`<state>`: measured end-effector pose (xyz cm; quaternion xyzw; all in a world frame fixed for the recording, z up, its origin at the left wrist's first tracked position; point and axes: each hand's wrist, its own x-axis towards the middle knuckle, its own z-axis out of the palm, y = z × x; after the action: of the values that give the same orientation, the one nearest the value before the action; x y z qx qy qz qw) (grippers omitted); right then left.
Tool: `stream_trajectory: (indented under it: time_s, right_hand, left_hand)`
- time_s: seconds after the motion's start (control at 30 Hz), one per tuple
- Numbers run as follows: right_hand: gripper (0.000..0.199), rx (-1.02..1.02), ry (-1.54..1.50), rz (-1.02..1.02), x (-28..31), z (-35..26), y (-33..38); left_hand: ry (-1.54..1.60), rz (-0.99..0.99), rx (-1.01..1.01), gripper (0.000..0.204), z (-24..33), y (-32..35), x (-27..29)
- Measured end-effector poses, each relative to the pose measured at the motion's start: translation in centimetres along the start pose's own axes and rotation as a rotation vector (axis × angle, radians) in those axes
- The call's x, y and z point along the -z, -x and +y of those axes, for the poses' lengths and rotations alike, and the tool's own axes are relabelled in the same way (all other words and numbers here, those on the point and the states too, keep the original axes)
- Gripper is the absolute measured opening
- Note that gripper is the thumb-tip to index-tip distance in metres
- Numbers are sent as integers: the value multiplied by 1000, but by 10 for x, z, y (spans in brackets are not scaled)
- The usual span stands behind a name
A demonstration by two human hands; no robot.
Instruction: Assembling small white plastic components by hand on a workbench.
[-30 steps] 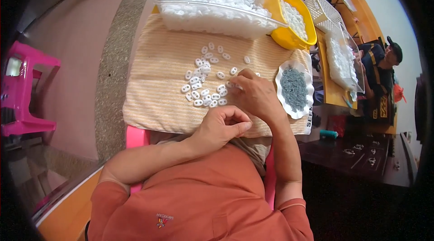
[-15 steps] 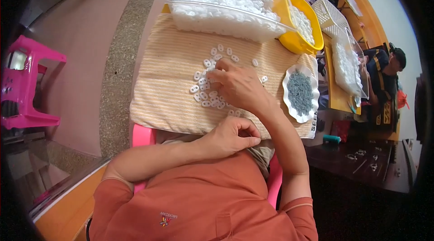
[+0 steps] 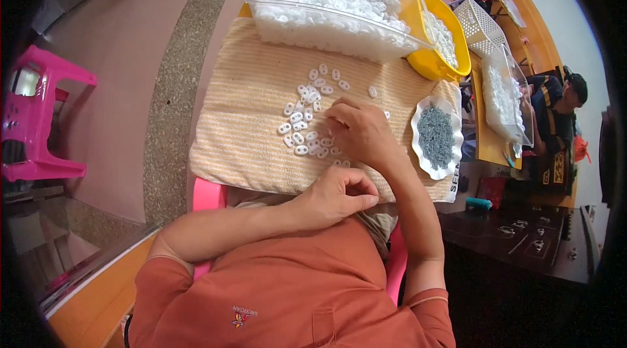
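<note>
My right hand (image 3: 362,129) hovers low over the striped cloth (image 3: 235,100), fingers curled down at the right side of a loose group of small white oval pieces (image 3: 301,150), each with two holes. Its fingertips are partly hidden, so I cannot make out what they pinch. Nearer to me, my left hand (image 3: 336,194) rests at the cloth's front edge, thumb and forefinger closed together around a gap. Whether something small sits in that pinch is too hard to see. Small grey pieces (image 3: 435,136) fill a white wavy-edged dish (image 3: 459,123) to the right.
A large clear bin (image 3: 313,40) heaped with white pieces stands at the far side, beside a yellow basin (image 3: 428,66) holding more. Pink stools (image 3: 46,116) are on the left. At the right, a person (image 3: 555,96) sits by another clear bin (image 3: 506,103).
My right hand has drawn back to the right from the middle of the white pieces, uncovering several of them. My left hand has stayed in place.
</note>
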<state>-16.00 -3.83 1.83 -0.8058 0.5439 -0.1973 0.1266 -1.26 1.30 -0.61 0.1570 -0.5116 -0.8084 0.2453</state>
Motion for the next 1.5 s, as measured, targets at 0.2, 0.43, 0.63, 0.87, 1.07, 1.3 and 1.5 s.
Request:
stream_trajectory:
  time_s: [0.2, 0.43, 0.63, 0.87, 1.07, 1.3, 1.5]
  right_hand:
    - [10, -290, -404, 166, 24, -10, 34]
    - [12, -127, -400, 304, 35, -27, 68]
    - [16, -15, -211, 241, 41, -31, 80]
    - [14, -74, -541, 219, 38, -18, 95]
    - [11, -106, -807, 199, 30, -12, 108]
    - [11, -315, -1199, 199, 25, -24, 115]
    - [8, -354, -837, 269, 29, -17, 128]
  left_hand:
    - [240, 237, 143, 13, 17, 0, 7]
    - [518, 315, 215, 24, 20, -1, 12]
    - [565, 249, 225, 16, 16, 0, 12]
    - [616, 184, 297, 13, 18, -1, 10]
    - [610, 97, 332, 12, 21, 0, 10]
    - [557, 35, 337, 12, 21, -2, 9]
    - [516, 49, 337, 19, 22, -1, 7]
